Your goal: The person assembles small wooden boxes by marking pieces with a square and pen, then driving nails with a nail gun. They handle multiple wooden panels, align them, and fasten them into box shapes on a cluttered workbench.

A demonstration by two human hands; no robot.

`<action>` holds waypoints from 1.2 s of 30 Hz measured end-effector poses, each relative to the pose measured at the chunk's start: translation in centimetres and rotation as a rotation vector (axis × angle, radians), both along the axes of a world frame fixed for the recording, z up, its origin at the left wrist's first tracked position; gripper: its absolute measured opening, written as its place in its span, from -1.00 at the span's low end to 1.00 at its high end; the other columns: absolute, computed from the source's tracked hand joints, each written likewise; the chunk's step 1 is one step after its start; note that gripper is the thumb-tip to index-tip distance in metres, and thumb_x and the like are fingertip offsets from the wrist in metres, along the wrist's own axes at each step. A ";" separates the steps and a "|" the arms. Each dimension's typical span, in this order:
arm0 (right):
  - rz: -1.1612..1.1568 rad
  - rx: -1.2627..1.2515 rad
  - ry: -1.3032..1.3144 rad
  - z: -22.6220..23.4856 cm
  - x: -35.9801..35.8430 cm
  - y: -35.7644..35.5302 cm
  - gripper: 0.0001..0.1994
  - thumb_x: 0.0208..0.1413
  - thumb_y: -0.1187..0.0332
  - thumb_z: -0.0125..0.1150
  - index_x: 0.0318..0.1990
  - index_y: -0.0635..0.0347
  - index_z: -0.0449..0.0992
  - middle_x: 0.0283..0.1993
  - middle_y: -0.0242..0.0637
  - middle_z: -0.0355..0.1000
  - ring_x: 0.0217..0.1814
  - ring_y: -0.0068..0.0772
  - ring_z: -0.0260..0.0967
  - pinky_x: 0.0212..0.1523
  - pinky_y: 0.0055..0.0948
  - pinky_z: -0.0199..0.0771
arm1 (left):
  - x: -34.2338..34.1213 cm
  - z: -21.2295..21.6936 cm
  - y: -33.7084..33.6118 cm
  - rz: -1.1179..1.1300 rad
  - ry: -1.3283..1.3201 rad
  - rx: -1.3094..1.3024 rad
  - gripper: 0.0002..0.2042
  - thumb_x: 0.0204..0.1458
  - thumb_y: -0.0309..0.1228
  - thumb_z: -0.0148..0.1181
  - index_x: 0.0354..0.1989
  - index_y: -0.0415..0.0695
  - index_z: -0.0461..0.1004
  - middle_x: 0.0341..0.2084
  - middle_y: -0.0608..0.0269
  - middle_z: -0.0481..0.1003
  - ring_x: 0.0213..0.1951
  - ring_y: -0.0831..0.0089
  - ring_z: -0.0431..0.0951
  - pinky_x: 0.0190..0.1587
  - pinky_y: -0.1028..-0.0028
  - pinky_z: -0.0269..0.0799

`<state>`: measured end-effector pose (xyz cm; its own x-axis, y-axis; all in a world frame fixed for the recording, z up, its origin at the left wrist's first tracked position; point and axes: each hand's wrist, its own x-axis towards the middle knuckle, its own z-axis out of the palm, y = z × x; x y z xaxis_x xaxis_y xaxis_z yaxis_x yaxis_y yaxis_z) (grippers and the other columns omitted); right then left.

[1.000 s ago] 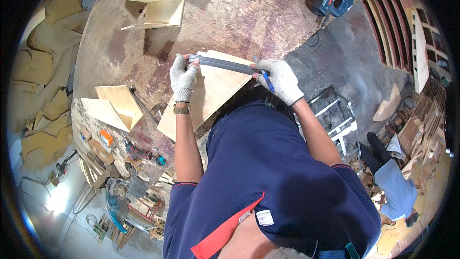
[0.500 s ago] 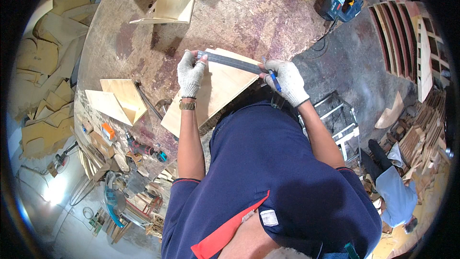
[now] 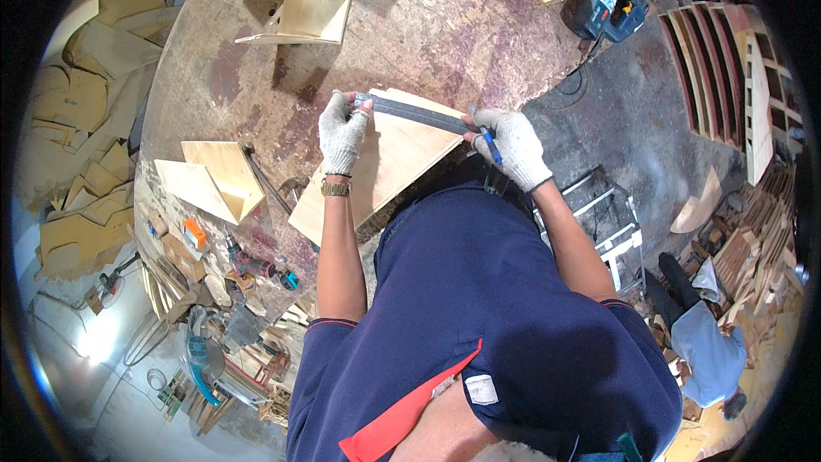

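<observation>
Over the stained, scuffed worktop (image 3: 462,43), left fingers (image 3: 365,106) and right fingers (image 3: 498,117) pinch a dark straightedge (image 3: 412,113).

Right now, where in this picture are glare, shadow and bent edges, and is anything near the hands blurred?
All in the head view: white glare at lower left; a dark shadow on the brown surface below an open plywood box, whose left edge appears bowed like the picture's rim; left hand, right hand, grey ruler look reasonably sharp.

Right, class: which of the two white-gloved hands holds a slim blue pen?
The right white-gloved hand: it has the slim blue pen, while the left white-gloved hand grips the long, flat grey strip, no pen.
</observation>
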<state>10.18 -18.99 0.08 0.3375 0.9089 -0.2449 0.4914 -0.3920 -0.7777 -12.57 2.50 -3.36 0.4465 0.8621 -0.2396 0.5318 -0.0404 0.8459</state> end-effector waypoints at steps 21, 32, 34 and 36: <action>-0.022 0.042 0.001 -0.3 -0.2 -0.1 -0.73 0.07 0.26 0.38 -0.10 0.14 0.68 -0.24 -0.01 0.59 -0.17 0.10 0.56 -0.10 -0.11 0.54 | 0.3 0.4 -0.2 -0.014 0.011 0.071 -0.75 0.11 -0.35 0.41 -0.15 -0.24 0.56 -0.54 0.37 0.48 -0.49 0.64 0.35 -0.42 0.53 0.33; 0.008 -0.032 -0.012 0.1 0.2 0.1 -0.72 0.08 0.22 0.38 -0.09 0.11 0.69 -0.25 -0.01 0.59 -0.16 0.10 0.57 -0.12 -0.07 0.55 | 1.7 1.9 -3.4 0.020 0.341 0.743 -0.82 -0.02 -0.27 0.43 -0.28 -0.01 0.62 0.00 0.15 0.51 0.05 0.07 0.46 0.08 0.09 0.30; 0.005 -0.036 -0.013 0.1 0.1 0.1 -0.71 0.08 0.21 0.38 -0.08 0.10 0.69 -0.24 -0.02 0.59 -0.16 0.10 0.57 -0.12 -0.07 0.55 | 1.8 1.8 -4.2 0.032 0.383 0.817 -0.83 0.02 -0.24 0.41 -0.33 -0.04 0.65 -0.13 0.16 0.54 -0.04 0.11 0.48 0.01 0.12 0.30; -0.007 -0.027 -0.023 0.1 0.1 0.1 -0.71 0.06 0.22 0.38 -0.10 0.12 0.69 -0.27 0.00 0.58 -0.19 0.09 0.57 -0.14 -0.09 0.54 | 1.9 1.6 -4.9 0.020 0.435 0.910 -0.82 0.02 -0.25 0.42 -0.30 -0.06 0.67 -0.22 0.18 0.55 -0.11 0.14 0.48 -0.03 0.12 0.31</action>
<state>10.25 -18.93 0.15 0.3495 0.8996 -0.2616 0.5061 -0.4163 -0.7553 -10.63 -2.44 -1.79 0.4600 0.8049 0.3748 0.7948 -0.5615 0.2302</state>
